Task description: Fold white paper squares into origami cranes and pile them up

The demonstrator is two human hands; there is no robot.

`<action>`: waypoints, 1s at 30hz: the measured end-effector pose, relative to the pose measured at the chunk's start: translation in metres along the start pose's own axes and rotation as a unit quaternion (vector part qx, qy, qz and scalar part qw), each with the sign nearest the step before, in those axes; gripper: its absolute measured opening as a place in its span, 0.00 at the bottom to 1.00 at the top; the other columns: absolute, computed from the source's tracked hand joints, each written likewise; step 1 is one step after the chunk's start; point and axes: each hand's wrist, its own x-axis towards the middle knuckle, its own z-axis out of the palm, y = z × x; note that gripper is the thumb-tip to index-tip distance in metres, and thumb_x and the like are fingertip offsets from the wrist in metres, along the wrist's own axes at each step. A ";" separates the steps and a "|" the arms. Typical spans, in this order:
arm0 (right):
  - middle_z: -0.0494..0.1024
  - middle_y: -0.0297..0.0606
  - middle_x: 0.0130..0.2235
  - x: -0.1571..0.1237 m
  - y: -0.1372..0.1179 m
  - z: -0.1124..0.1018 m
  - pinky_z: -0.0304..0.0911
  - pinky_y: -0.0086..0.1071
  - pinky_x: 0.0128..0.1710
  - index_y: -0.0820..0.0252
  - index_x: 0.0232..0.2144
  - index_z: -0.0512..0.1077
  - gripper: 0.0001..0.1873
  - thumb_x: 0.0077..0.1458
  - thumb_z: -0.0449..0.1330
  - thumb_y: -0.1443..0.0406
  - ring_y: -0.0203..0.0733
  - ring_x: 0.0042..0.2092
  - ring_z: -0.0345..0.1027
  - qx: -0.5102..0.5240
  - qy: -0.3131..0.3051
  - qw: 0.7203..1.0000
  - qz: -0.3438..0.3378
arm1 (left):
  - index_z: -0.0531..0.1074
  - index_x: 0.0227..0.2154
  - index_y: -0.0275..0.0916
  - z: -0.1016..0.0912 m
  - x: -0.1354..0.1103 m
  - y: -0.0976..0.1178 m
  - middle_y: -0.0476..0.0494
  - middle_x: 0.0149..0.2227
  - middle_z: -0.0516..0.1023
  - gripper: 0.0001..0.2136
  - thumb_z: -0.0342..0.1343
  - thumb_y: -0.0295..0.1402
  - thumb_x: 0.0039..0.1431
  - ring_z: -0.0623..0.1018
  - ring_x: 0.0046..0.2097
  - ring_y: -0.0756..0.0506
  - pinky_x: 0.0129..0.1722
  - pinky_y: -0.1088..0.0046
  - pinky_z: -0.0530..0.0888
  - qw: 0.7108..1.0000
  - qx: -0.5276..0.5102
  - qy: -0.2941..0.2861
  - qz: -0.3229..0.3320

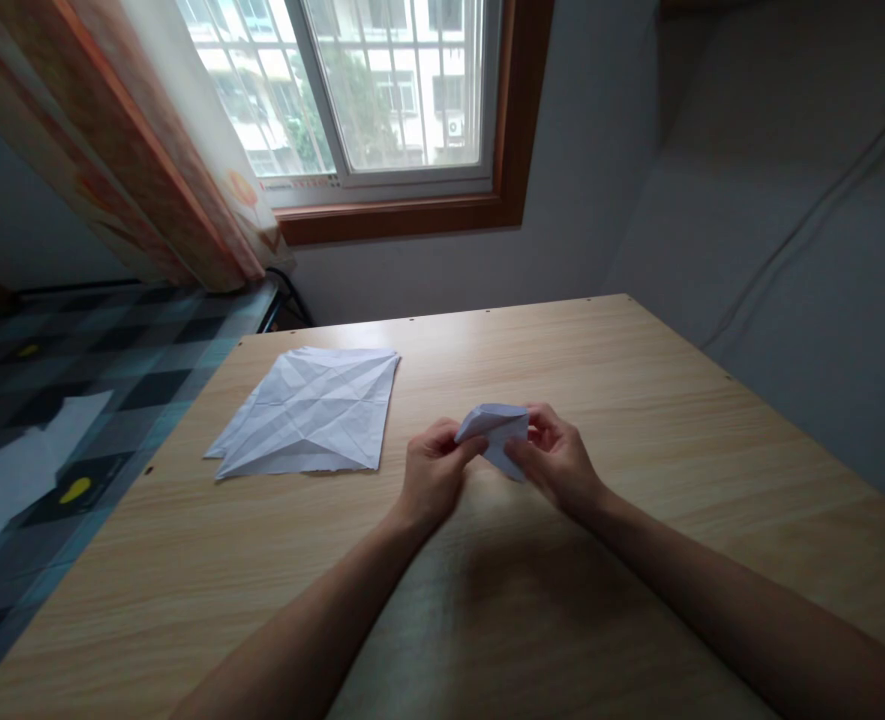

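A small folded piece of white paper (496, 430) is held just above the middle of the wooden table (637, 400). My left hand (433, 472) pinches its left corner, fingers closed on it. From the other side my right hand (554, 458) grips the paper's right edge, also closed. Both forearms reach in from the bottom of the view.
Creased white sheets (308, 410) lie flat in a stack on the table's left part. Left of the table is a bed with a checked cover (52, 400) and a white sheet on it. Behind are a window (359, 90), a curtain and grey walls.
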 end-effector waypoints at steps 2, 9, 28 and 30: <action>0.79 0.36 0.33 0.000 0.001 0.001 0.67 0.33 0.32 0.57 0.32 0.77 0.10 0.47 0.70 0.60 0.40 0.32 0.72 0.011 -0.031 0.999 0.026 | 0.74 0.18 0.37 0.001 0.000 0.001 0.51 0.20 0.70 0.10 0.64 0.35 0.48 0.67 0.26 0.50 0.30 0.74 0.65 0.999 -0.026 0.012 -0.031; 0.81 0.38 0.32 -0.002 -0.003 0.005 0.67 0.34 0.36 0.61 0.34 0.79 0.12 0.48 0.67 0.59 0.43 0.34 0.74 -0.069 -0.101 0.990 0.073 | 0.75 0.28 0.35 0.003 0.003 0.002 0.49 0.26 0.76 0.16 0.66 0.45 0.44 0.71 0.27 0.50 0.29 0.75 0.68 0.986 -0.125 0.084 -0.071; 0.67 0.28 0.17 0.001 -0.006 -0.004 0.45 0.25 0.17 0.63 0.22 0.72 0.15 0.48 0.64 0.56 0.28 0.17 0.52 -0.042 -0.081 0.987 0.132 | 0.68 0.54 0.43 -0.008 0.000 -0.003 0.38 0.62 0.63 0.23 0.58 0.44 0.57 0.65 0.62 0.37 0.58 0.58 0.66 0.982 0.091 0.040 0.160; 0.66 0.28 0.16 0.003 -0.006 -0.007 0.46 0.25 0.17 0.62 0.21 0.71 0.17 0.47 0.66 0.55 0.28 0.17 0.52 -0.009 -0.061 0.989 0.135 | 0.69 0.54 0.43 -0.009 -0.002 -0.001 0.37 0.64 0.60 0.26 0.63 0.44 0.53 0.60 0.65 0.35 0.62 0.54 0.60 0.975 0.132 -0.003 0.181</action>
